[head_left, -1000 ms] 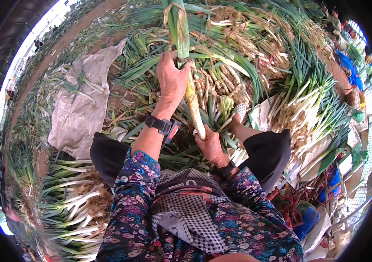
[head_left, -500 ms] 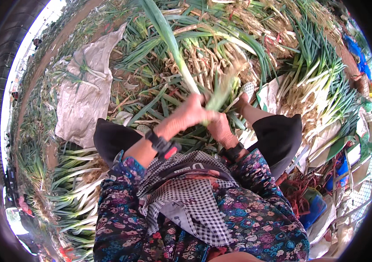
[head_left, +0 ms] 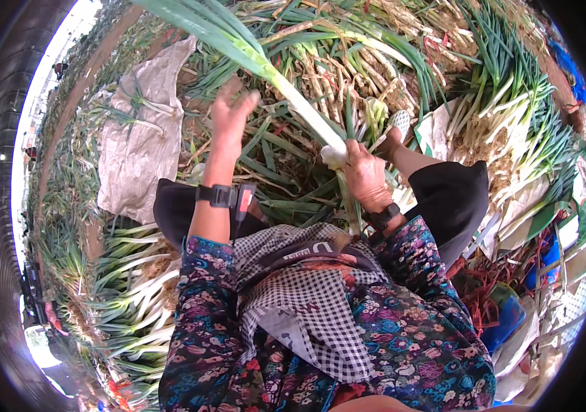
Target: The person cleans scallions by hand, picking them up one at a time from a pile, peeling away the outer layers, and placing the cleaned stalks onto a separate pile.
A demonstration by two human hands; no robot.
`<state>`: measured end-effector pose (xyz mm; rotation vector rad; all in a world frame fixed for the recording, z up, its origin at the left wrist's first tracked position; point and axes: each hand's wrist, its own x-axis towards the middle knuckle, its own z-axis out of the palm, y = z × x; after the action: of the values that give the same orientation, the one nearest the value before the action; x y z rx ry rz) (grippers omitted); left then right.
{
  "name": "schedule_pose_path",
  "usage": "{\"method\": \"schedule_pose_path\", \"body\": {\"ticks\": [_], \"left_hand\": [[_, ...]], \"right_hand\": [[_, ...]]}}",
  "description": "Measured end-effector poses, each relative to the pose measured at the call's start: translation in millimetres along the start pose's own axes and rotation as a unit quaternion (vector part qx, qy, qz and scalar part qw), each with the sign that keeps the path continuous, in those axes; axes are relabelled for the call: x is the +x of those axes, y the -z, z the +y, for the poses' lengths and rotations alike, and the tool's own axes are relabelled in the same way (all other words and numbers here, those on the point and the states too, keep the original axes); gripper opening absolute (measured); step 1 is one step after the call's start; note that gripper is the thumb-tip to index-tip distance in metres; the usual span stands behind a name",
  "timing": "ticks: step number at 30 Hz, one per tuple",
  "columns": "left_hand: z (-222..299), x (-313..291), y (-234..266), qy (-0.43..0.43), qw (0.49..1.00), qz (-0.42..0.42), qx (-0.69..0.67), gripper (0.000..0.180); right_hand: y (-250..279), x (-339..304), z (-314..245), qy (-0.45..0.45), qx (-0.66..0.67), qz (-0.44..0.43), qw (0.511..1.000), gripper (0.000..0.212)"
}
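Observation:
A long green onion (head_left: pixel 307 113) slants up and to the left across the middle, its white base low and its green leaves reaching the top edge. My right hand (head_left: pixel 366 177) is closed around it close to the white root end. To the left of the stalk, my left hand (head_left: pixel 233 113) is raised and holds nothing, with the thumb and fingers apart and slightly blurred. A strip of leaf hangs below my right hand. Beneath both hands lie loose green leaves (head_left: pixel 286 147) and trimmings on the ground.
A heap of unpeeled green onions (head_left: pixel 348 65) lies ahead. Cleaned stalks with white stems (head_left: pixel 138 302) are laid in rows at the left, and another pile (head_left: pixel 506 130) lies at the right. A pale sack (head_left: pixel 138 151) spreads at the left; red ties (head_left: pixel 475 292) are at the lower right.
My left hand has come off the green onion and moved left and up, opening. The right hand now grips the stalk's base, and the stalk leans further left. A blurred green strip beside the hands is gone.

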<state>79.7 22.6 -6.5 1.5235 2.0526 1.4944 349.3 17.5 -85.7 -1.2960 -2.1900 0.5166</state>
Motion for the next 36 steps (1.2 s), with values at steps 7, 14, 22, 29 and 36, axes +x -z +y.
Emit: {"method": "schedule_pose_path", "body": {"ticks": [7, 14, 22, 29, 36], "left_hand": [[33.5, 29.0, -17.5, 0.201, 0.827, -0.029, -0.525, 0.071], [53.0, 9.7, -29.2, 0.11, 0.757, -0.046, -0.642, 0.041], [38.8, 20.1, -27.0, 0.067, 0.821, -0.065, -0.564, 0.031], [54.4, 24.0, -22.5, -0.016, 0.853, -0.04, -0.52, 0.034], [55.0, 21.5, -33.7, 0.036, 0.824, 0.062, -0.562, 0.024]], "right_hand": [[-5.7, -2.2, -11.5, 0.051, 0.009, -0.012, 0.999, 0.022], [5.1, -11.2, -35.3, -0.14, 0.552, -0.32, 0.757, 0.038], [11.1, -6.1, -32.8, -0.107, 0.541, -0.354, 0.755, 0.035], [-14.8, -14.5, -31.4, -0.044, 0.511, -0.217, 0.83, 0.03], [-26.4, -14.0, -20.6, -0.047, 0.346, -0.065, 0.935, 0.026]]}}
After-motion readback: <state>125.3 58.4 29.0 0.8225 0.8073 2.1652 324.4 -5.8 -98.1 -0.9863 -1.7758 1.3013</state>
